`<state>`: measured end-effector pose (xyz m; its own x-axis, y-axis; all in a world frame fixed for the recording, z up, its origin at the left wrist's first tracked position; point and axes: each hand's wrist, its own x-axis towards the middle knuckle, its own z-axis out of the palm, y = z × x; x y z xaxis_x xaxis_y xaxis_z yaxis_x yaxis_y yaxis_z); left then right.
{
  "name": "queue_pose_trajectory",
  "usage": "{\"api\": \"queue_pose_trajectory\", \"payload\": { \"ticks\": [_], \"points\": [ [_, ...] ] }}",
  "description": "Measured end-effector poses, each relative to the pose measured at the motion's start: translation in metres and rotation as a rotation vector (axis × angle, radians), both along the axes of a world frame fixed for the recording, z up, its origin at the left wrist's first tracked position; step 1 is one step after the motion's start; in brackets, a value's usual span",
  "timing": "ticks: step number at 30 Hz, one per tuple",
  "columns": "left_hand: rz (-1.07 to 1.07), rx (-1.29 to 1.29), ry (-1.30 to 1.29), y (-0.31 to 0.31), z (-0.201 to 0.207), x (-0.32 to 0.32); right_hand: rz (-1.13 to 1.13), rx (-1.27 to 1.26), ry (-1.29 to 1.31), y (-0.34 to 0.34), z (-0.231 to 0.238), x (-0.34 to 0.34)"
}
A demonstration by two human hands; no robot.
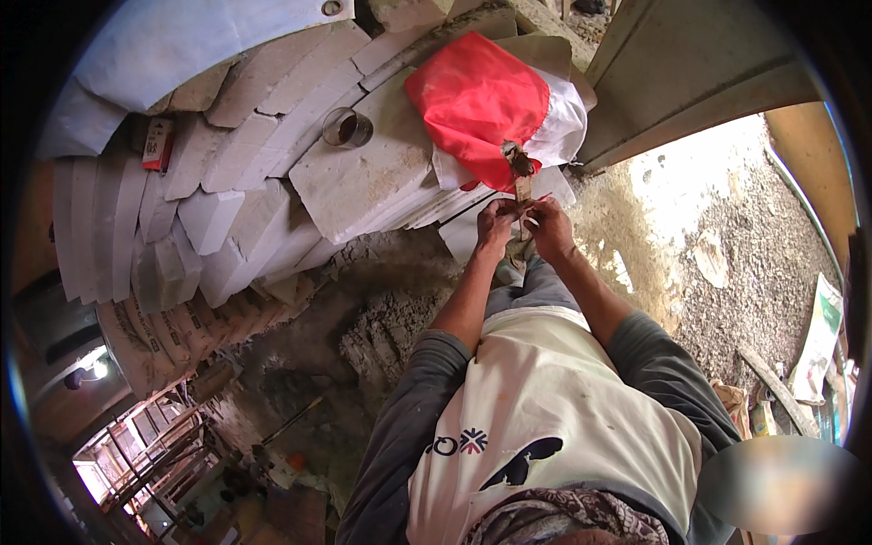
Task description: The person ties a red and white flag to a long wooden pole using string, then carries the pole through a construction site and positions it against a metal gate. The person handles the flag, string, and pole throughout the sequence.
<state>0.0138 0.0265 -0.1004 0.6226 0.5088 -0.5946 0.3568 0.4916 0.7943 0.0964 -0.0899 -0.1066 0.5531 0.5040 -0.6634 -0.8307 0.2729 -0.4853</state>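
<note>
My left hand (494,226) and my right hand (550,229) meet in front of me, fingers closed at the lower part of a light wooden stick (523,187). A thin bit of red shows by the right fingertips, too small to name. What exactly lies in that pinch is hidden. The stick's upper end has a dark brown, ragged lump (519,162) on it. Just beyond it, a red and white cloth (481,100) like a flag lies bunched over the stacked slabs, its red part on the left and white on the right.
Pale stone-like slabs (363,173) are stacked at the left, with a drinking glass (347,128) and a red and white small box (157,143) on them. Filled sacks (150,341) lie lower left. Gravel (727,291) covers the ground at right, below a large panel (699,73).
</note>
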Motion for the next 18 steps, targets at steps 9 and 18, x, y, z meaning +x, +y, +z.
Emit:
{"api": "queue_pose_trajectory", "payload": {
  "ticks": [9,18],
  "points": [
    [-0.098,0.202,0.061,0.012,-0.017,-0.011,0.042,-0.011,0.012,-0.004,0.006,0.016],
    [0.058,0.347,0.077,0.013,-0.03,-0.004,-0.006,0.056,0.036,-0.009,-0.017,0.016]
  ]
}}
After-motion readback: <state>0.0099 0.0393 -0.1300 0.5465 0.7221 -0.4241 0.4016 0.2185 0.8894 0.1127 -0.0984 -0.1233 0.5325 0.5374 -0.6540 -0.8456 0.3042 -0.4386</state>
